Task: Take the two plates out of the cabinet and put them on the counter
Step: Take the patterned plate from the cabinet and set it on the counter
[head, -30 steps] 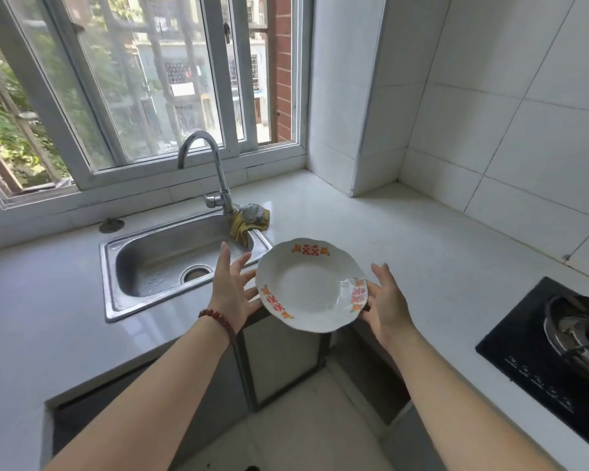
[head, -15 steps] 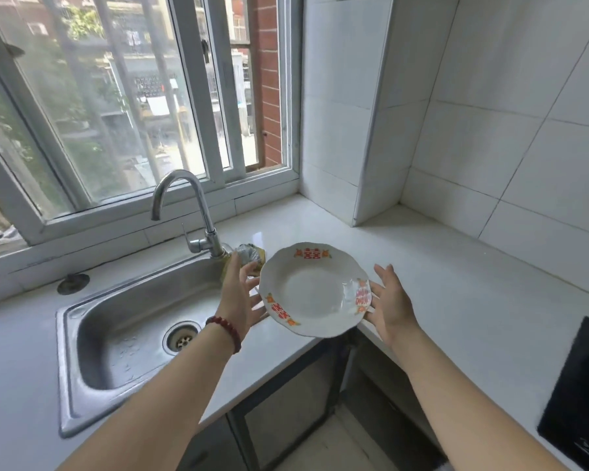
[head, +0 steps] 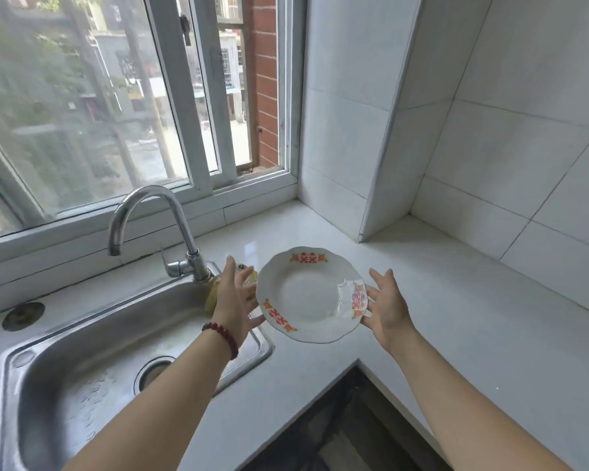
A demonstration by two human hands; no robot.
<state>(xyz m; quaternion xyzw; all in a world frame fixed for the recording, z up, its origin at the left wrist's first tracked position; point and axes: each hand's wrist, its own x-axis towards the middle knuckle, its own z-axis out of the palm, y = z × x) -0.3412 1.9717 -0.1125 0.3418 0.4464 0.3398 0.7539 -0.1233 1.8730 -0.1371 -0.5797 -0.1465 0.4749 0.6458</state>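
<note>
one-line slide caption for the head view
Both hands, left and right, hold a white plate above the counter beside the sink.

A: Where is open room?
B: The counter [head: 456,317] right of centre lies bare up to the tiled wall [head: 524,147].
A: And obstacles?
B: Faucet [head: 170,232] and sink [head: 82,368], lower left.

both arms outstretched, left hand [head: 233,302] and right hand [head: 388,309] with fingers spread.
</note>
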